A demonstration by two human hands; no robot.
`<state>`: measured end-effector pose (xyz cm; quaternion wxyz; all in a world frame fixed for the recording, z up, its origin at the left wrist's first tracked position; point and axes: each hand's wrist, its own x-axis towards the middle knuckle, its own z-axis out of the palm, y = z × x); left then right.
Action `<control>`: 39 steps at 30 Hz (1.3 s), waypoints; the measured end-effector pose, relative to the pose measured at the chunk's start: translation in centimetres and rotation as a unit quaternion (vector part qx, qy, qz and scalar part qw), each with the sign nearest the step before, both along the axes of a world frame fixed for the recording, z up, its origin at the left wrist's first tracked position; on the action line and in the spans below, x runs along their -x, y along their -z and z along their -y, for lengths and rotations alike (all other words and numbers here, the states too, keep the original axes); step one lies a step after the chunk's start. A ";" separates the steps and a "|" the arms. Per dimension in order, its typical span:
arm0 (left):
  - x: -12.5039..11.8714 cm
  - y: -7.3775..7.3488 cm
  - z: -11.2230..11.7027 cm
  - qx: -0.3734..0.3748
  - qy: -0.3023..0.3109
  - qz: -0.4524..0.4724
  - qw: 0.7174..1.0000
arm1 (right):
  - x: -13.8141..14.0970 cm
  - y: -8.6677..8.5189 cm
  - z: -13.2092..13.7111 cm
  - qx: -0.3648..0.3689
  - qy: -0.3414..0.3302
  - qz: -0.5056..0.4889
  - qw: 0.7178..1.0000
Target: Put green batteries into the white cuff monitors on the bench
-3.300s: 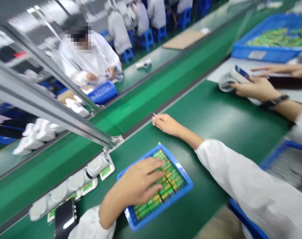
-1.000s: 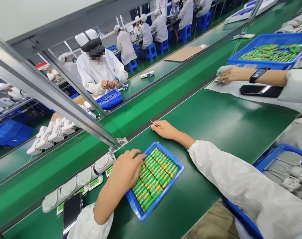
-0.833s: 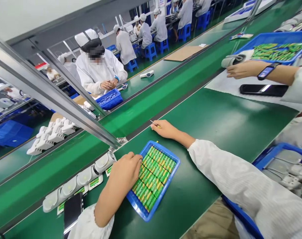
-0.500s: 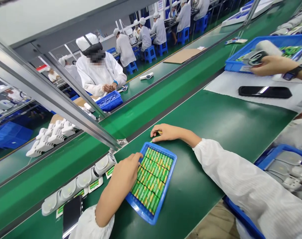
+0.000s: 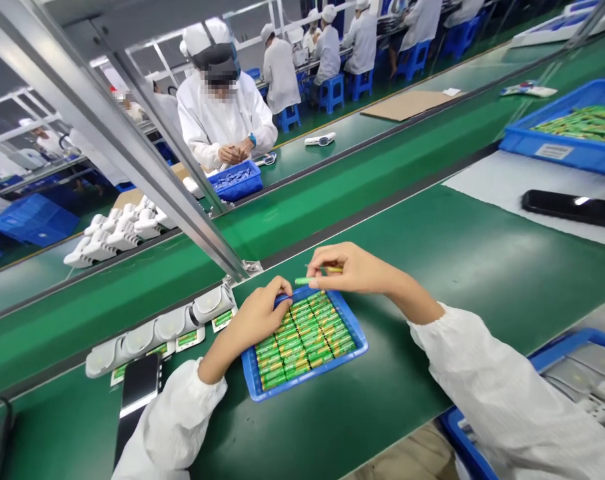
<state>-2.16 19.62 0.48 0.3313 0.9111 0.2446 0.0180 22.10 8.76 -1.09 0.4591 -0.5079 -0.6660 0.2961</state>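
Observation:
My left hand point(image 5: 263, 310) is closed on the upper left corner of a blue tray point(image 5: 250, 379), thumb and fingers at its rim. Rows of green and gold batteries point(image 5: 302, 343) fill the tray, which lies on the green tabletop. Over the tray's far edge, my right hand point(image 5: 345, 268) pinches a green battery point(image 5: 303, 281); a yellowish end of another one shows between its fingers. To the left stands a row of white-grey devices point(image 5: 172, 323), with small battery packs point(image 5: 190, 338) in front of them.
A dark phone point(image 5: 141, 383) lies left of my left forearm. Right of me are a blue bin of batteries point(image 5: 580, 127), another phone point(image 5: 577, 208) and a bin of white devices point(image 5: 582, 373). A metal post point(image 5: 182, 217) rises beyond the tray. Across the belt, a co-worker point(image 5: 227, 100) sits.
The tray has turned on the table, and my left hand has shifted to its far corner. My right hand has come over its edge with a battery. A neighbour's hand at the right has left view.

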 end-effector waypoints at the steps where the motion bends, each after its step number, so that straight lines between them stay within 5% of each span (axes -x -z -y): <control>1: 0.0 0.1 -0.2 0.026 0.006 0.010 1.000 | 0.6 -0.3 0.3 -0.003 -0.028 0.028 0.999; 6: 0.2 0.6 -1.5 0.159 0.037 0.059 0.985 | 2.6 0.7 0.5 -0.037 -0.026 0.221 0.974; 11: 0.3 0.5 -2.0 0.239 0.055 0.081 0.966 | 3.0 1.3 0.5 -0.049 -0.009 0.312 0.949; 20: 0.3 -0.2 -1.0 0.083 0.073 0.021 0.994 | 3.9 0.8 0.9 -0.032 0.004 0.434 0.900; 26: 0.1 -0.3 -1.0 0.077 0.076 0.023 0.994 | 4.3 0.7 0.7 -0.019 0.015 0.463 0.886; 32: -0.1 -0.4 -1.0 0.079 0.064 0.019 0.995 | 4.4 0.7 0.6 -0.007 0.036 0.449 0.893; 39: -0.3 -0.1 -1.1 0.109 0.039 0.034 0.993 | 3.4 1.7 0.1 -0.005 0.052 0.311 0.949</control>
